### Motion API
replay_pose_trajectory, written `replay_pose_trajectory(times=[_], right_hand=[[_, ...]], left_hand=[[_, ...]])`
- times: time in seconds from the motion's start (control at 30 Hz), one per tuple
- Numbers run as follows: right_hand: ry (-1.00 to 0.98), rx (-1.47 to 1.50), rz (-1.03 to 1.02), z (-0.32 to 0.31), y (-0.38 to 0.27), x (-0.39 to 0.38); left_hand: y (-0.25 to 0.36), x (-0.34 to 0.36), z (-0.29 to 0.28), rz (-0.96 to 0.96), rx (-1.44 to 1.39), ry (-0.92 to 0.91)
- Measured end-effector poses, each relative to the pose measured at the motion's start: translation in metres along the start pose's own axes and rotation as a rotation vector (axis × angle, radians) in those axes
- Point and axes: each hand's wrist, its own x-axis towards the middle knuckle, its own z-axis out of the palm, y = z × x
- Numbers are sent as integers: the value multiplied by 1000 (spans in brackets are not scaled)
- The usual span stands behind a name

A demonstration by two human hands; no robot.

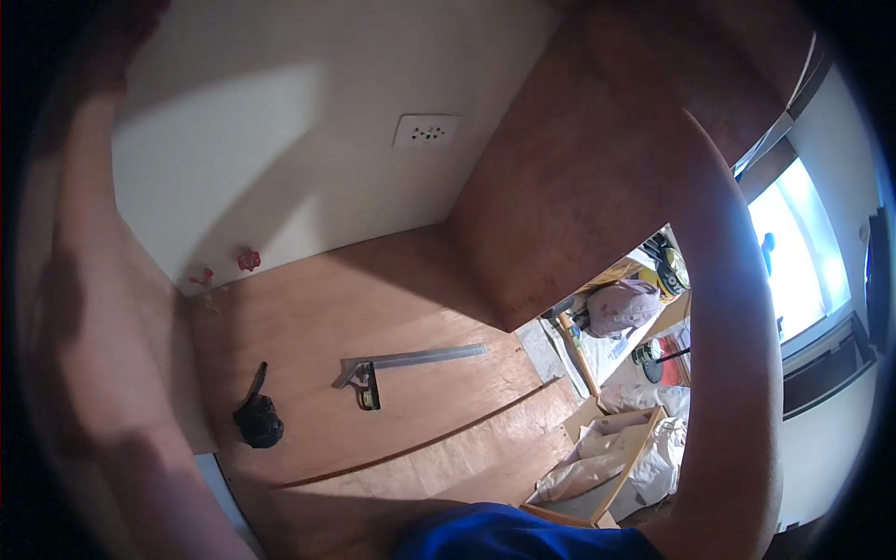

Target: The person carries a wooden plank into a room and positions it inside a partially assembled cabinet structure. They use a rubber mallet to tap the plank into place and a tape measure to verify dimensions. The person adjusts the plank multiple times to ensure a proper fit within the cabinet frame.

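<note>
Wooden panel [560, 187] upright between two raised arms, nearer the right arm [733, 373].
Its long lower edge slants up and rightward, passing behind that arm; the left hand [121, 47], dim at the upper rim, sits well apart, across the pale wall [271, 121]. I can't tell whether either hand's fingers are apart or together: the right hand is lost in shade.

The combination square [425, 357] at centre is silver and black, the knob [247, 259] at left red, the panel [551, 187] at upper right reddish-brown.
</note>
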Motion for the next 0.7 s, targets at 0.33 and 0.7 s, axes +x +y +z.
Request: replay_pose_trajectory(times=[0.33, 0.7], right_hand=[[-7, -191, -82, 11, -2, -15], [-632, 117, -475, -48, -50, -324]], left_hand=[[-25, 1, -1, 453, 508, -150], [2, 36, -3, -313, 192, 119]])
